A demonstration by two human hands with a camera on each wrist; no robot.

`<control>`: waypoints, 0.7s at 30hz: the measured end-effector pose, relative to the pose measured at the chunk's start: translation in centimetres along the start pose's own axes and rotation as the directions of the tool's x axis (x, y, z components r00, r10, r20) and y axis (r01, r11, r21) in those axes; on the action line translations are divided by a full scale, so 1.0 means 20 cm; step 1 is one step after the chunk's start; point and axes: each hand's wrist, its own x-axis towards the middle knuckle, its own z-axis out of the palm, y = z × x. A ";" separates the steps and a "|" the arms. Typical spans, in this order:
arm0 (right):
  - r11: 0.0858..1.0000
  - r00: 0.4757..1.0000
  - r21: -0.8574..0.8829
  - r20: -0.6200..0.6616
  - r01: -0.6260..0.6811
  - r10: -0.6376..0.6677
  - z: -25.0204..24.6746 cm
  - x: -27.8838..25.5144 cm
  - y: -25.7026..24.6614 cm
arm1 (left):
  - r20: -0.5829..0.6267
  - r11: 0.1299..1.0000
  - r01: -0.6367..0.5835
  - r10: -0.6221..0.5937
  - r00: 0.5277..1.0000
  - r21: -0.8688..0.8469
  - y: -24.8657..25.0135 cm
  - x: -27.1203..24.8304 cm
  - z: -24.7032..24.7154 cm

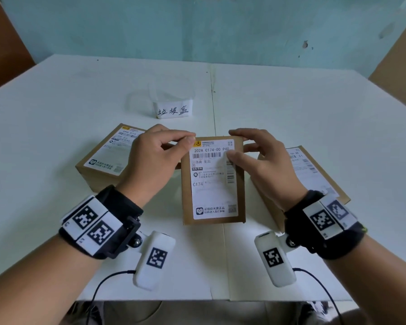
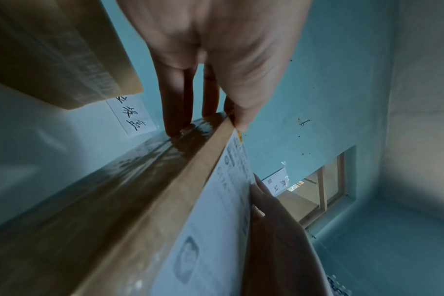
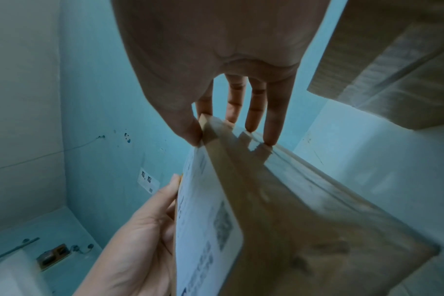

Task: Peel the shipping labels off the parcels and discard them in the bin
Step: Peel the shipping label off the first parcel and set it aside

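I hold a flat brown parcel (image 1: 186, 198) above the table with both hands, its white shipping label (image 1: 213, 186) facing me. My left hand (image 1: 185, 140) pinches the top left corner, thumb tip on the label's yellow corner and fingers behind the box. My right hand (image 1: 256, 151) grips the top right, thumb pressed on the label near the barcode, fingers behind. The left wrist view shows the left hand (image 2: 216, 96), the parcel (image 2: 139, 200) and its label (image 2: 216, 220). The right wrist view shows the right hand (image 3: 216, 90), the parcel (image 3: 304, 210) and the label (image 3: 203, 230). The label lies flat.
A clear plastic bin (image 1: 172, 110) with a handwritten paper tag stands beyond the hands at mid table. Two more labelled brown parcels lie on the white table, one at the left (image 1: 99, 170) and one at the right (image 1: 319, 177). Cardboard panels flank the table.
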 end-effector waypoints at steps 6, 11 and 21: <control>0.988 0.995 0.128 -0.037 -0.090 0.096 -0.02 0.00 0.03 | 0.122 0.999 0.014 -0.010 0.992 -0.030 -0.01 0.00 0.03; 0.975 0.995 0.211 -0.069 -0.062 0.078 -0.02 -0.02 0.00 | 0.316 0.961 0.245 -0.195 0.929 -0.126 0.00 -0.02 0.05; 0.975 0.976 0.043 0.029 -0.219 0.218 -0.02 0.00 -0.03 | 0.218 0.878 0.397 -0.346 0.913 -0.268 -0.04 0.03 0.01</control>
